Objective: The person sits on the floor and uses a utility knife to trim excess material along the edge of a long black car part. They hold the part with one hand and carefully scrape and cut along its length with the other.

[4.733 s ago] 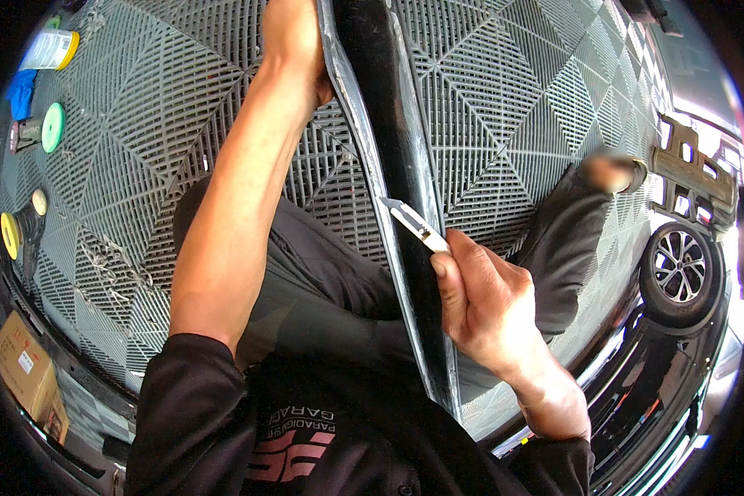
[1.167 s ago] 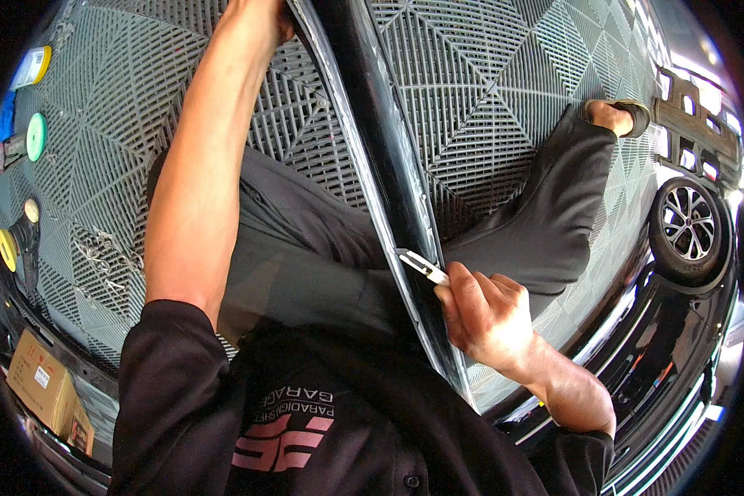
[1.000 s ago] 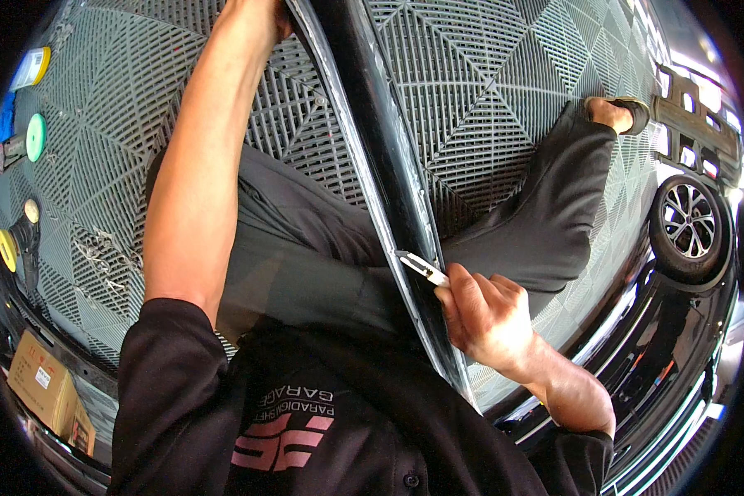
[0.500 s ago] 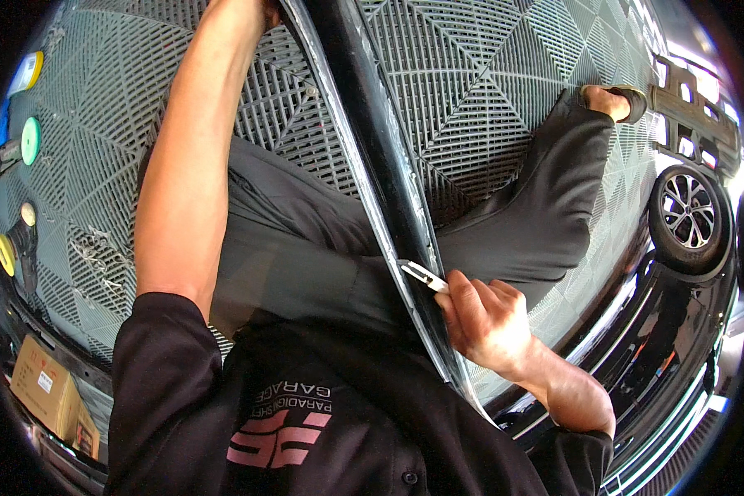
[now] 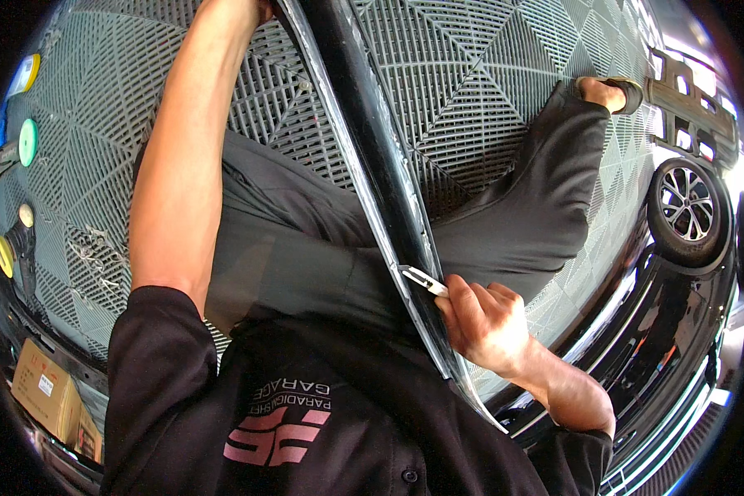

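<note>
The right hand (image 5: 484, 326) pinches a small white blade (image 5: 422, 280) flat against the edge of the long dark trim strip (image 5: 372, 157), likely to shave it cleanly. The left hand (image 5: 256, 8), mostly out of view, seems to steady the strip's far end above the grid floor (image 5: 488, 83).

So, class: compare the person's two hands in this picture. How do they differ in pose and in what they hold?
The right hand is curled low, gripping a small white blade tool against the dark panel edge. The left hand reaches far up on a straight arm, mostly cut off by the picture's top, with no tool visible. Both are bare and near the same panel.
</note>
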Tool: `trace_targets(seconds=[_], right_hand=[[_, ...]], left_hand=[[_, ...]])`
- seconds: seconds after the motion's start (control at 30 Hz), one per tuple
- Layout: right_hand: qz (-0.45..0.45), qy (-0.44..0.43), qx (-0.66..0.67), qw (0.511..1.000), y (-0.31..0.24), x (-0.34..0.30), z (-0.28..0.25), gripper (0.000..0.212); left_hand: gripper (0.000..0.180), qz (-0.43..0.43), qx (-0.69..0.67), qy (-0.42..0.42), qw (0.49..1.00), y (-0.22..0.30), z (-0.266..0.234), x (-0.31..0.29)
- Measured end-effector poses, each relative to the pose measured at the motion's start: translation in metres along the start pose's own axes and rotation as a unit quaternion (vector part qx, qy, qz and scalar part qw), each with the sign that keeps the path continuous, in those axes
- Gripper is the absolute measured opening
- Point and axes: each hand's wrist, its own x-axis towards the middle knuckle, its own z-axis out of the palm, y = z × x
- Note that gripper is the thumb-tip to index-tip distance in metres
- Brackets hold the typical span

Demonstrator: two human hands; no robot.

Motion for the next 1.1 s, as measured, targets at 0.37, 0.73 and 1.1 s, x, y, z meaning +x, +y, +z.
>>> trace_targets(seconds=[0.37, 0.73, 1.1], right_hand=[[0.003, 0.046, 0.118, 0.992, 0.019, -0.007, -0.008, 0.021], [0.151, 0.233, 0.550, 0.788, 0.035, 0.039, 0.034, 0.045], [0.122, 0.117, 0.735, 0.657, 0.020, 0.075, 0.047, 0.044]], left_hand=[[0.042, -0.044, -0.093, 0.002, 0.995, -0.001, -0.006, 0.005], [0.046, -0.068, -0.182, -0.097, 0.976, -0.007, -0.016, 0.007], [0.059, -0.063, -0.171, -0.074, 0.981, 0.016, -0.008, -0.002]])
